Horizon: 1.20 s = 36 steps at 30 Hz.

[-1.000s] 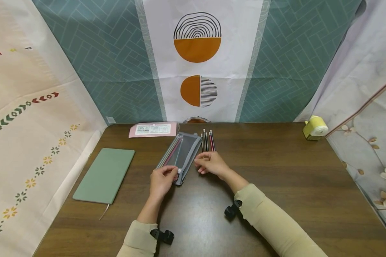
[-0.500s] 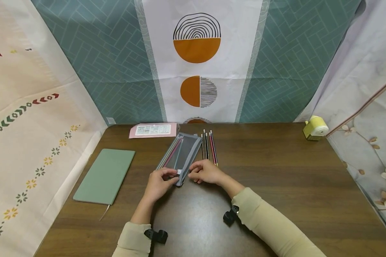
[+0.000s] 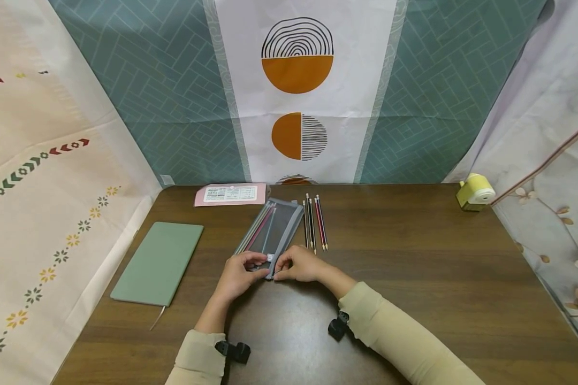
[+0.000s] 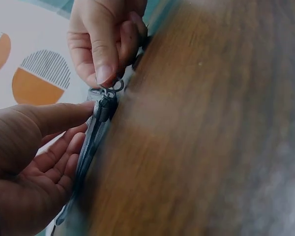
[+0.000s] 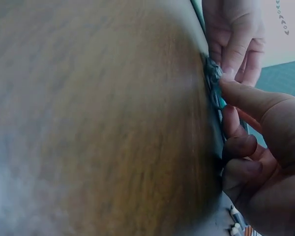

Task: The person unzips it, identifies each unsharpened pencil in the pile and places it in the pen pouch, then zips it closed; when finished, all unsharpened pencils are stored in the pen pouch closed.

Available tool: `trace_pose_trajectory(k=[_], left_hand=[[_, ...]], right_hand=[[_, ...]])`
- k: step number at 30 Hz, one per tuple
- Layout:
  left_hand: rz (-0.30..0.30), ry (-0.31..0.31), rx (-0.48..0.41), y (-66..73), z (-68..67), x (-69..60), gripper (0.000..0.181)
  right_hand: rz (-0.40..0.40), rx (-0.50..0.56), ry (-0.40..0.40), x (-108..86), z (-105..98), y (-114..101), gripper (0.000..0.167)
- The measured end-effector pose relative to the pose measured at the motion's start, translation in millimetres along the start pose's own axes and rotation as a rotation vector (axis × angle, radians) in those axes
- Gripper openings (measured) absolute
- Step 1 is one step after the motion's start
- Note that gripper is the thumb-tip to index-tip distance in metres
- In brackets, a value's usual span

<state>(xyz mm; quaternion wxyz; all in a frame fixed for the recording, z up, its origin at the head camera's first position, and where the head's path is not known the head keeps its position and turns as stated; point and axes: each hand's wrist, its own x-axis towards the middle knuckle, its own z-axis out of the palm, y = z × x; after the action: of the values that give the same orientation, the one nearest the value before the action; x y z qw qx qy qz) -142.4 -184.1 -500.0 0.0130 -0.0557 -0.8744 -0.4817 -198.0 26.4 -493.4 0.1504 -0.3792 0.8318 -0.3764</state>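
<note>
A grey see-through zip pencil case (image 3: 283, 220) lies slanted on the table, with several slim pencil-like sticks, one of them pink, inside. At its near end my left hand (image 3: 238, 275) pinches the edge between thumb and fingers. My right hand (image 3: 301, 264) is at the near right corner, thumb and forefinger together. In the left wrist view those fingertips pinch the small ring-shaped zipper pull (image 4: 119, 85) at the end of the zip. Just right of the case, several striped pencils (image 3: 320, 222) lie side by side, points toward me.
A green notebook (image 3: 158, 263) with a ribbon lies at the left. Behind the case is a pink labelled packet (image 3: 229, 194). A yellow-green pencil sharpener (image 3: 474, 191) stands at the far right edge. Hanging cloths border the wooden table (image 3: 414, 256) at back and sides.
My right hand has moved from beside the pencils, toward me and left, to the case's near corner, uncovering the pencil points. My left hand has shifted slightly at the case's near end.
</note>
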Motion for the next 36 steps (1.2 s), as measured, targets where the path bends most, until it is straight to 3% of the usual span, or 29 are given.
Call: trace_pose_trajectory(k=[8, 17, 26, 32, 36], left_hand=[[-0.049, 0.002, -0.004, 2.1, -1.9, -4.2, 0.023], [-0.080, 0.048, 0.015, 3.3, -3.1, -7.8, 0.024], [-0.097, 0.048, 0.022, 2.5, -5.2, -7.3, 0.033], [-0.101, 0.040, 0.025, 2.0, -5.4, -11.7, 0.034], [-0.112, 0.009, 0.007, 0.8, -6.7, -13.5, 0.037]], right_hand=[[-0.042, -0.026, 0.026, -2.3, -1, -2, 0.011], [-0.022, 0.103, 0.039, -1.6, 0, -3, 0.013], [-0.071, -0.002, 0.045, -0.7, 3, -5, 0.012], [-0.075, 0.000, 0.002, -1.8, 1, -8, 0.010], [-0.070, -0.014, 0.028, -1.5, -1, -7, 0.011]])
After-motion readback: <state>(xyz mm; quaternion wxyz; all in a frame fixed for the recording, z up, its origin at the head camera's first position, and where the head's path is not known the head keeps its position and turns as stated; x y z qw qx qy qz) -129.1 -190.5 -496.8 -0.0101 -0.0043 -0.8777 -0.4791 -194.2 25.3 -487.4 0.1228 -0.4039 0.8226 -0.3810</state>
